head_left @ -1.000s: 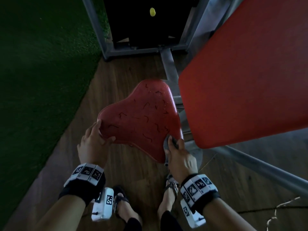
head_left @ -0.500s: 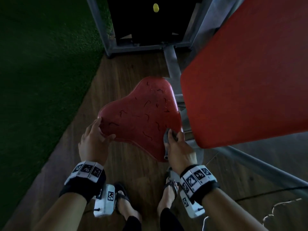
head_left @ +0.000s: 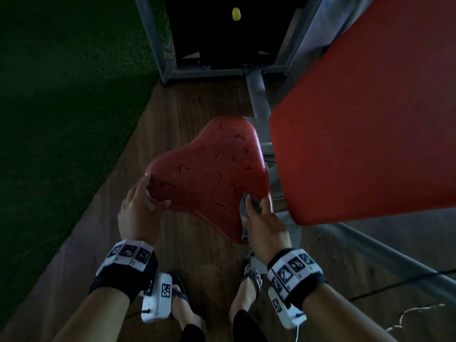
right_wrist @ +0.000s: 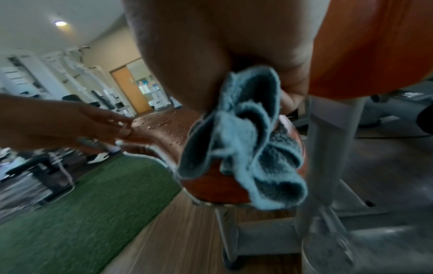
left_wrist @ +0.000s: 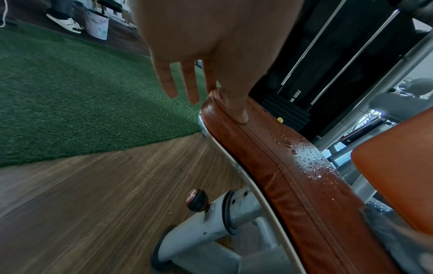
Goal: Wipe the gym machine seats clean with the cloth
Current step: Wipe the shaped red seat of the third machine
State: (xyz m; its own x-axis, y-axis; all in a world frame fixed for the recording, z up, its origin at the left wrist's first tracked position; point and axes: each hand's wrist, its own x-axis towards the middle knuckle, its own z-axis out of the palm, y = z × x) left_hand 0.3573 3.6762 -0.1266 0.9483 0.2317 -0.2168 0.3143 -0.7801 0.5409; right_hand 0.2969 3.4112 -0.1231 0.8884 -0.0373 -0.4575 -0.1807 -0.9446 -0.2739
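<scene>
A red, heart-shaped machine seat (head_left: pixel 212 174) (left_wrist: pixel 288 178) (right_wrist: pixel 164 129) sits low in front of me, wet with droplets and marked with dark squiggles. My left hand (head_left: pixel 140 203) (left_wrist: pixel 201 61) rests on the seat's left near corner, thumb on the top, fingers straight beside the edge. My right hand (head_left: pixel 264 223) grips a bunched grey-blue cloth (head_left: pixel 245 208) (right_wrist: pixel 243 140) at the seat's right near edge; the cloth hangs over that edge. A larger red back pad (head_left: pixel 370 107) stands to the right, above the seat.
The grey steel frame and black weight stack (head_left: pixel 227 38) stand behind the seat. A seat post with a red knob (left_wrist: pixel 195 200) is under the seat. Green turf (head_left: pixel 61 107) lies to the left, wood floor (head_left: pixel 197 243) below. My feet in sandals (head_left: pixel 182 307) are close to the post.
Both hands stay on the seat's near corners. The right hand with the cloth has crept a little further onto the seat; the view shifted slightly.
</scene>
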